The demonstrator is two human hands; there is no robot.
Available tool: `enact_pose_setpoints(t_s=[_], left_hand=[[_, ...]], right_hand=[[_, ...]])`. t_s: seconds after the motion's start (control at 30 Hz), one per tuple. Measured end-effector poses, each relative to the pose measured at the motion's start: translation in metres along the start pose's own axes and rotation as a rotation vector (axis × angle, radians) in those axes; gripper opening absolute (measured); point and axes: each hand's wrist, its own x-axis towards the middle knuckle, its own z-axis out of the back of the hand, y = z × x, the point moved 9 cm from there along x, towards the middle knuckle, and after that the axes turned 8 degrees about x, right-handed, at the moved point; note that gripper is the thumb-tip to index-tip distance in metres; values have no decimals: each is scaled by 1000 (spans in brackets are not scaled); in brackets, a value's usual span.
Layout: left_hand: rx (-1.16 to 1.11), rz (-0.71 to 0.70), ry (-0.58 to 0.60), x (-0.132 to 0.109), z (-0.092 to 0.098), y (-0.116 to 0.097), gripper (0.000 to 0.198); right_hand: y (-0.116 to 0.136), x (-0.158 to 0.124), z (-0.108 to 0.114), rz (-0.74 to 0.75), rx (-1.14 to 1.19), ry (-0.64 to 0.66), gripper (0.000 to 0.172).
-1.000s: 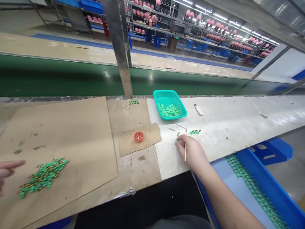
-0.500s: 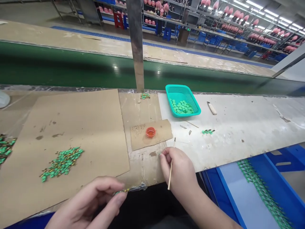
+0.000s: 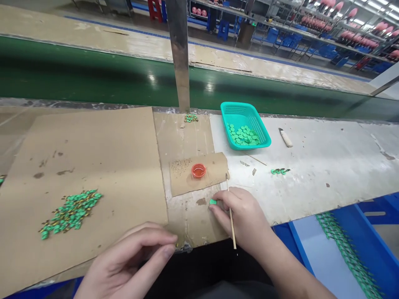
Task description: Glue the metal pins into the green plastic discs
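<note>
My left hand (image 3: 131,259) is pinched closed near the table's front edge. Only a yellow speck shows at its fingertips; the half-second-old frame shows a small green-and-gold piece there. Between the thumb and forefinger of my right hand (image 3: 241,211) sits a small green disc (image 3: 213,202). A thin wooden brush (image 3: 232,224) with a dark tip lies across the same hand, tip pointing away. Just beyond is a small red cup (image 3: 198,170) of liquid on a cardboard piece (image 3: 215,166). Small green-and-gold pieces (image 3: 71,214) form a pile on the left cardboard sheet (image 3: 124,145).
A turquoise basket (image 3: 268,143) holds green discs. To its right lies a knife-like tool (image 3: 286,138), with joined green pieces (image 3: 279,171) nearer. A thin stick (image 3: 257,159) lies below the basket. One metal post (image 3: 179,54) rises behind. Blue trays (image 3: 370,236) with green rows stand lower right.
A green disc now shows in my right fingertips. My left hand has moved slightly right and its piece is more hidden. The view has tilted down a little.
</note>
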Motion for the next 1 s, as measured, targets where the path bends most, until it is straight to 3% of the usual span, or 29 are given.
enact_pose_setpoints(t_s=[0.13,0.23,0.33,0.47,0.57,0.7,0.77,0.83,0.9,1.0], left_hand=[[-28,-23,-12,7,-4,-14,14],[-80,-55,-26,13,-9,-32,9],[-178,-21,-37,18,-13,-44,17],[-268,50,-46,22,-15,-50,17],[-318,9,30,21,-21,-54,6],[-450,-54,109,17,-31,-48,16],[-373,-111,61,18,-28,-45,19],[-190,-236,32,20,-27,-52,16],[17,-417,78,23,-36,-67,8],[265,-666,145,22,-55,-86,14]], right_hand=[[21,-7,7,-45,270,-51,8],[33,-12,-2,-208,583,13,6],[37,-14,-16,-389,778,62,4],[36,-13,-25,-540,898,87,13],[36,-22,-37,-652,1016,153,19],[37,-38,-50,-683,1230,209,40],[28,-36,-37,-581,1214,127,55],[7,-32,-10,-505,1074,-54,61],[-17,-27,18,-506,871,-224,48],[-36,-13,39,-488,707,-300,21]])
